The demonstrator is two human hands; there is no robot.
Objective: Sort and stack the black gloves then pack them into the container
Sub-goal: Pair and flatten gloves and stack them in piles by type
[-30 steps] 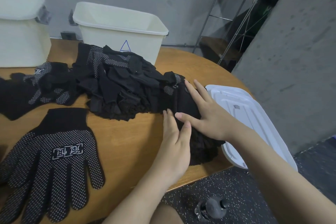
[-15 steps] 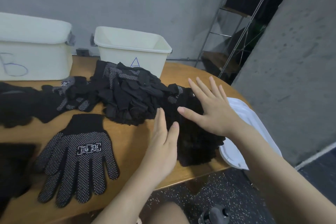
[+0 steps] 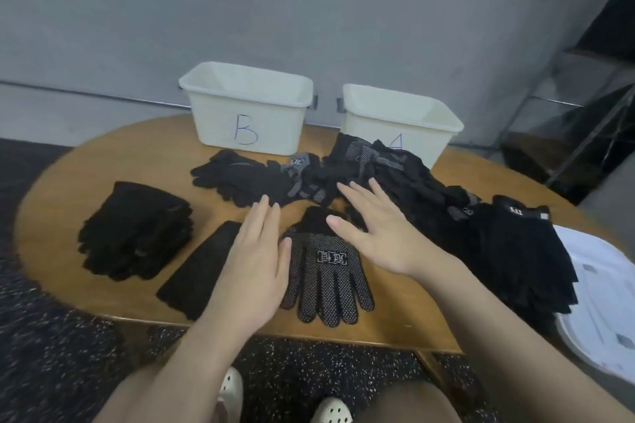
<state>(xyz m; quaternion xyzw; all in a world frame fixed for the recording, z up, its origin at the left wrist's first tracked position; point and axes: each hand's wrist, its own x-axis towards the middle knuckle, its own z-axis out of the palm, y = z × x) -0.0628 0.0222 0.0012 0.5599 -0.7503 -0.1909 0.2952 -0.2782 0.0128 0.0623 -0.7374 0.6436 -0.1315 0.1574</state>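
I see both hands, left (image 3: 256, 261) and right (image 3: 381, 233), spread empty above the dotted glove (image 3: 326, 276); bins B (image 3: 247, 113) and A (image 3: 402, 120) look unfilled, with stacks unpacked.

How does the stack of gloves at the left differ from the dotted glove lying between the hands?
The stack of gloves is several plain black gloves piled up; the dotted glove is one glove lying flat. The stack shows no print, while the dotted glove has white grip dots and a white logo patch. The stack sits clear of both hands; the dotted glove lies between the left hand and right hand. Both are black and rest on the wooden table.
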